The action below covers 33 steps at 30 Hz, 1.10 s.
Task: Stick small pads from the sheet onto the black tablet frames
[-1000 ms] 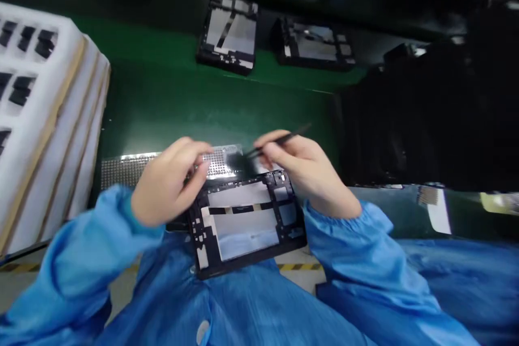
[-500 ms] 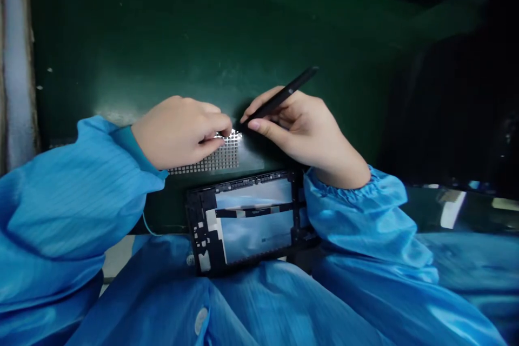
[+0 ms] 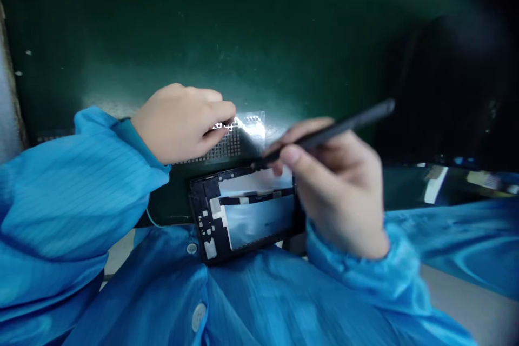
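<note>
My left hand is closed, thumb and forefinger pinching a clear sheet of small grey square pads near its upper edge. Much of the sheet lies under that hand. In my right hand, somewhat blurred, is a slim black pen-shaped tool, gripped between thumb and fingers. The tool's tip points down-left, over or at the upper edge of an opened tablet-like device. This black frame has a pale bluish inner panel and a dark strip across it. The right hand hides its right end.
A dark green tabletop spreads beyond my hands. On the right is a large black shape, with a white strip near the table edge. The device lies at the front edge against my blue gown.
My right hand has moved toward me and to the right, bringing the tool from the pad sheet to the device's upper edge. The left hand still pinches the sheet.
</note>
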Motion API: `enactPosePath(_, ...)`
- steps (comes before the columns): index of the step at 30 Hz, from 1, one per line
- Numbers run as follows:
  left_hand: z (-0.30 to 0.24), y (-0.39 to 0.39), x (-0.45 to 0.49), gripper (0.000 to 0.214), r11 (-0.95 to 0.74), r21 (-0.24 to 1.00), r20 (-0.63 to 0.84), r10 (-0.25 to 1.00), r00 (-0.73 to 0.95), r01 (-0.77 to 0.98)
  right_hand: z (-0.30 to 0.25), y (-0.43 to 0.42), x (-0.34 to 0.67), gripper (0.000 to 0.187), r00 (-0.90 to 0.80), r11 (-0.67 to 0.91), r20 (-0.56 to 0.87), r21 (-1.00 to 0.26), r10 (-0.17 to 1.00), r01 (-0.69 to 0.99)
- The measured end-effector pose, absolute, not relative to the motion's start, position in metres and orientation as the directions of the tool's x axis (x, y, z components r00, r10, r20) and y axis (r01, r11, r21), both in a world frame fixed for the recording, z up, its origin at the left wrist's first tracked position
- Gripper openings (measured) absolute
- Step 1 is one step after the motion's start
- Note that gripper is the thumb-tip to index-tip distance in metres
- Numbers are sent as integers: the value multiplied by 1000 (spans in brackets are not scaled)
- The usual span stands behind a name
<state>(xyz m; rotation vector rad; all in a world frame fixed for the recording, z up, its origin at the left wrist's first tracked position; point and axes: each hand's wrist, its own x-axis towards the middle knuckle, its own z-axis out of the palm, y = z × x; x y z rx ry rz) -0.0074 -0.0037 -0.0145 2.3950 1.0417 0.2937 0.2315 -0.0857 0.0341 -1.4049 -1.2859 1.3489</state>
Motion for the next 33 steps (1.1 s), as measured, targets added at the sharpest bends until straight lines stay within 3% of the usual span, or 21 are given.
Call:
enactPosePath(1, -14, -4, -7, 29, -585, 524, -7, 724, 690, 619, 32, -110, 223, 15, 8, -225, -226, -966, 974, 131)
enactPosePath(4, -12, -4, -7, 24, -607, 503, -28, 700, 714, 615, 14, -159, 197, 14, 183, -172, -142, -973, 973, 157)
enactPosePath(7, -11, -4, -7, 20, -617, 511, -30, 684, 729, 599, -7, -169, 183, 20, 196, -64, -23, -976, 980, 206)
enactPosePath(12, -14, -3, -8, 25, -603, 563, 6, 687, 727, 565, -15, -165, 183, 24, 155, 11, 61, -953, 986, 304)
enactPosePath(18, -14, -3, -7, 27, -644, 473, -18, 676, 737, 602, 11, -146, 199, 29, -8, 53, 57, -872, 998, 487)
enactPosePath(22, -15, -1, -11, 34, -663, 489, 13, 656, 755, 567, 18, -83, 225, 12, -123, 87, 27, -857, 992, 508)
enactPosePath(26, -17, 0, -14, 39, -626, 547, 16, 672, 740, 556, 7, -30, 240, 32, -335, 91, -71, -891, 940, 444)
enactPosePath(33, -18, -1, -13, 37, -572, 589, -3, 704, 710, 570, 7, -27, 241, 38, -390, 71, -117, -898, 913, 434)
